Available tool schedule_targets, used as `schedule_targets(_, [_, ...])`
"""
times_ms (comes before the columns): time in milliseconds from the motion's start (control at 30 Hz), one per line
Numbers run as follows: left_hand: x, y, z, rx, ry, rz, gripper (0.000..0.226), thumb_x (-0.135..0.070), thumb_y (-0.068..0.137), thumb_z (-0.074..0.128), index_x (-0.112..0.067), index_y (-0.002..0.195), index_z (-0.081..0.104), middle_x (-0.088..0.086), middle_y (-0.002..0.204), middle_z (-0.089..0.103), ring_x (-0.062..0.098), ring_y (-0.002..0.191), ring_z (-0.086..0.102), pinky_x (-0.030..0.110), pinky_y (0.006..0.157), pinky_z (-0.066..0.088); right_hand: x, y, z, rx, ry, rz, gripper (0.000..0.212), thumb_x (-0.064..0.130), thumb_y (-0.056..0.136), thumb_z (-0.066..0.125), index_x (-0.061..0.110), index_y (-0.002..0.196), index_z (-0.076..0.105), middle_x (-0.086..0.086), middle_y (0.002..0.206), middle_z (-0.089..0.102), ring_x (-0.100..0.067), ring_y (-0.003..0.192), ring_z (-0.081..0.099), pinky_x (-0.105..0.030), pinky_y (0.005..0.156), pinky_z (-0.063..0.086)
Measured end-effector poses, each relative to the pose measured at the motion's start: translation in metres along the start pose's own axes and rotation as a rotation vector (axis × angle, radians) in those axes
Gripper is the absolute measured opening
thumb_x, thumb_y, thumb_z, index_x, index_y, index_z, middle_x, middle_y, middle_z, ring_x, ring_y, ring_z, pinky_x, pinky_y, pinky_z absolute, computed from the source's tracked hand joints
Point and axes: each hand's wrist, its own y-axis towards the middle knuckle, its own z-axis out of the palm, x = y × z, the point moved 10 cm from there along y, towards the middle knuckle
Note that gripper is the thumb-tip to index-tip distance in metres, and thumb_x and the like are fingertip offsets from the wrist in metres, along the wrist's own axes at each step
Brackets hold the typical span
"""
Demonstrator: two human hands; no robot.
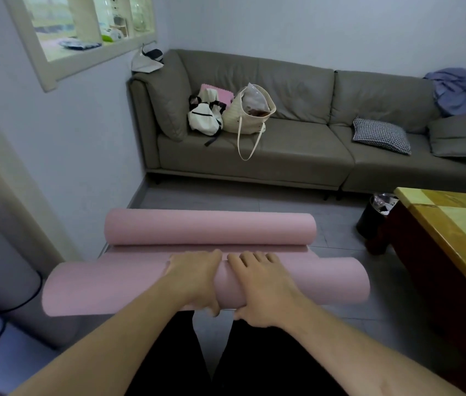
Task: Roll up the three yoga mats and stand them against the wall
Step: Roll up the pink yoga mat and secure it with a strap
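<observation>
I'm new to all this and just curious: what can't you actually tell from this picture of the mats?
- Third mat: only two pink rolls, the near roll and the far roll, show in the head view.
- Palms: left hand and right hand show only their backs.
- Table: cut by the right edge.

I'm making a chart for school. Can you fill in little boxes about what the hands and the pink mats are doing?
near roll: pink mat roll lying across the floor
far roll: second pink roll behind it, also lying down
between them: flat strip of pink mat
left hand: curled over the near roll
right hand: curled over the near roll, beside the left
behind: grey sofa with bags
mats against wall: none seen
</observation>
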Motion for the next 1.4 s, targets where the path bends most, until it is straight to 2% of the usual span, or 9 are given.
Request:
schedule_targets(100, [-0.003, 0.000, -0.001, -0.040, 0.018, -0.005, 0.083, -0.060, 0.055, 0.086, -0.028, 0.117, 0.040, -0.009, 0.115, 0.060, 0.022, 0.098, 0.060, 0.040, 0.076, 0.040, -0.002, 0.001, 0.003, -0.017, -0.014, 0.028, 0.088, 0.058, 0.065, 0.081, 0.024, 0.136, 0.039, -0.002, 0.127, 0.056, -0.030, 0.113, 0.054, -0.048, 0.099, 0.042])
schedule_targets(267, [-0.010, -0.011, 0.011, -0.239, 0.111, -0.019, 0.095, -0.053, 0.064, 0.080, -0.023, 0.141, 0.033, 0.002, 0.135, 0.050, 0.027, 0.125, 0.050, 0.046, 0.104, 0.038, -0.006, 0.012, -0.006, 0.017, 0.058, 0.030, 0.075, 0.051, 0.060, 0.080, 0.026, 0.122, 0.045, 0.002, 0.121, 0.063, -0.028, 0.109, 0.061, -0.043, 0.090, 0.049])
schedule_targets(400, [-0.002, -0.003, 0.008, -0.214, 0.066, -0.051, 0.093, -0.058, 0.059, 0.085, -0.027, 0.133, 0.039, -0.002, 0.131, 0.057, 0.026, 0.120, 0.056, 0.044, 0.099, 0.040, -0.007, 0.018, -0.008, 0.016, 0.084, 0.020, 0.074, 0.054, 0.059, 0.080, 0.028, 0.120, 0.047, 0.003, 0.116, 0.065, -0.026, 0.106, 0.062, -0.041, 0.093, 0.048])
schedule_targets(600, [0.007, 0.014, 0.001, -0.084, 0.013, -0.032, 0.095, -0.063, 0.053, 0.087, -0.026, 0.128, 0.043, -0.004, 0.124, 0.061, 0.025, 0.113, 0.063, 0.044, 0.091, 0.044, 0.005, 0.004, 0.005, -0.192, -0.037, 0.029, 0.096, 0.050, 0.060, 0.084, 0.017, 0.140, 0.041, -0.007, 0.122, 0.055, -0.032, 0.109, 0.052, -0.049, 0.104, 0.040])
schedule_targets(733, [0.000, 0.006, 0.005, -0.197, 0.052, 0.003, 0.090, -0.063, 0.056, 0.080, -0.026, 0.129, 0.042, -0.003, 0.126, 0.057, 0.025, 0.112, 0.059, 0.046, 0.094, 0.042, 0.003, 0.001, 0.006, -0.197, -0.027, 0.069, 0.087, 0.040, 0.059, 0.080, 0.018, 0.135, 0.044, -0.007, 0.119, 0.057, -0.032, 0.106, 0.053, -0.049, 0.102, 0.043])
schedule_targets(967, [-0.006, -0.014, 0.012, -0.415, 0.148, 0.011, 0.091, -0.038, 0.070, 0.080, -0.019, 0.148, 0.036, 0.004, 0.137, 0.054, 0.028, 0.124, 0.051, 0.044, 0.112, 0.035, -0.002, 0.015, 0.000, -0.066, -0.001, 0.051, 0.090, 0.044, 0.065, 0.080, 0.022, 0.142, 0.041, -0.003, 0.126, 0.062, -0.031, 0.113, 0.057, -0.047, 0.099, 0.044])
schedule_targets(1167, [0.001, -0.006, -0.003, -0.260, 0.100, 0.052, 0.089, -0.047, 0.063, 0.084, -0.028, 0.138, 0.040, -0.004, 0.131, 0.056, 0.024, 0.119, 0.057, 0.041, 0.100, 0.041, 0.004, 0.004, -0.016, -0.095, 0.028, 0.012, 0.081, 0.045, 0.068, 0.078, 0.018, 0.137, 0.046, -0.004, 0.124, 0.060, -0.030, 0.112, 0.057, -0.043, 0.102, 0.044])
schedule_targets(1267, [0.004, -0.007, -0.007, -0.182, 0.069, 0.080, 0.086, -0.051, 0.055, 0.088, -0.031, 0.127, 0.045, -0.007, 0.123, 0.060, 0.022, 0.110, 0.062, 0.039, 0.085, 0.043, 0.014, -0.004, -0.022, -0.115, 0.013, -0.031, 0.082, 0.046, 0.070, 0.076, 0.014, 0.140, 0.045, -0.006, 0.127, 0.058, -0.030, 0.114, 0.056, -0.043, 0.104, 0.045])
schedule_targets(1400, [0.001, -0.010, -0.002, -0.080, 0.036, 0.115, 0.076, -0.054, 0.053, 0.087, -0.031, 0.113, 0.046, -0.009, 0.113, 0.063, 0.020, 0.101, 0.065, 0.036, 0.075, 0.043, 0.017, -0.010, -0.021, -0.049, 0.005, -0.046, 0.083, 0.055, 0.071, 0.079, 0.017, 0.135, 0.042, -0.005, 0.126, 0.057, -0.030, 0.114, 0.055, -0.043, 0.102, 0.044])
